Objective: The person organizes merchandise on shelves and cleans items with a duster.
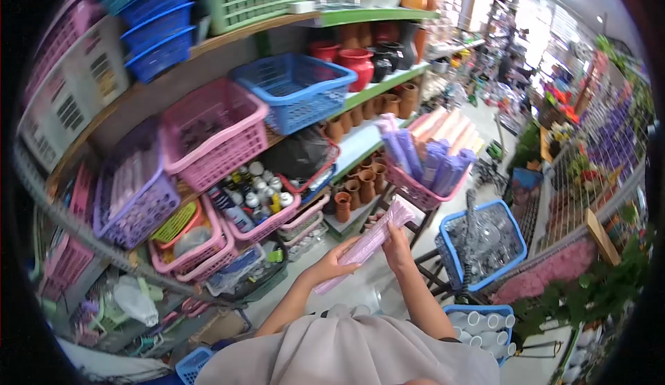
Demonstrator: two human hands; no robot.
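A long pink plastic-wrapped roll (373, 245) lies slantwise in front of my body, held in both hands. Around its lower part, the fingers and thumb of my left hand (331, 267) are closed. My right hand (397, 248) grips it near the upper end, the thumb on top. Just beyond, similar purple wrapped rolls (435, 162) and peach ones (443, 130) stand in a pink basket (421, 196). What is inside the wrapping I cannot make out.
Shelves on the left carry a pink basket (215, 160), a blue basket (294, 111) and spray cans (232, 208). Clay vases (343, 207) stand low ahead. At right are a blue basket of clear glassware (521, 227), white cups (478, 321) and a wire rack (589, 156).
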